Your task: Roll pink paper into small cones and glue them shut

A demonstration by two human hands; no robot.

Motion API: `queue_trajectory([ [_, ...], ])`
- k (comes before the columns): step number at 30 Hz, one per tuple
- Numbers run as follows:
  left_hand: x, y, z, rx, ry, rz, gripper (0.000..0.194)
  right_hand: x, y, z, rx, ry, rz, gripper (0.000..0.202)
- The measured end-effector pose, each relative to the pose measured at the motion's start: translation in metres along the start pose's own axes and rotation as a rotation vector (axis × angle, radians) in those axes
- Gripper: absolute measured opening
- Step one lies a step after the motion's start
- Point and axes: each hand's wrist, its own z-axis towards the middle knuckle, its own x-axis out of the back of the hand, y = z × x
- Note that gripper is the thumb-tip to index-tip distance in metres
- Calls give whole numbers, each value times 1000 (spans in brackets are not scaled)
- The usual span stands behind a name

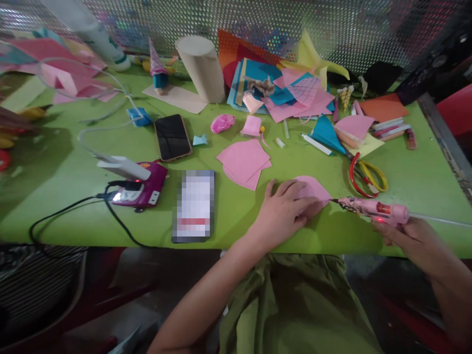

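Observation:
My right hand [409, 238] is closed around the handle of a pink hot glue gun [383, 210], with a clear glue stick [438, 218] sticking out of its back and a red light glowing on it. The gun's dark nozzle points left and meets, or nearly meets, the right corner of a pink paper piece [313, 188]. My left hand [282, 211] holds that paper against the green table, its fingers over the paper and partly bent; their undersides are hidden. Just beyond lie more cut pink paper pieces [243, 162].
Red-and-yellow scissors [365, 177] lie beyond the glue gun. Two phones [173, 137] and a purple power adapter [147, 187] with cords are on the left. Coloured paper [273, 93], a cardboard tube [202, 69] and markers [393, 128] stand or lie farther back. Another person's blurred hand [18, 118] shows at far left.

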Motion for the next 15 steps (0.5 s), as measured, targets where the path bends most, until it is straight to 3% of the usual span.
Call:
queue_trajectory([
  [7,0,1,0,1,6,-2,44,1,12,2,32,-45,-28,59],
  [15,0,0,0,-7,13,-4,44,2,-14,0,18,-72,10,58],
])
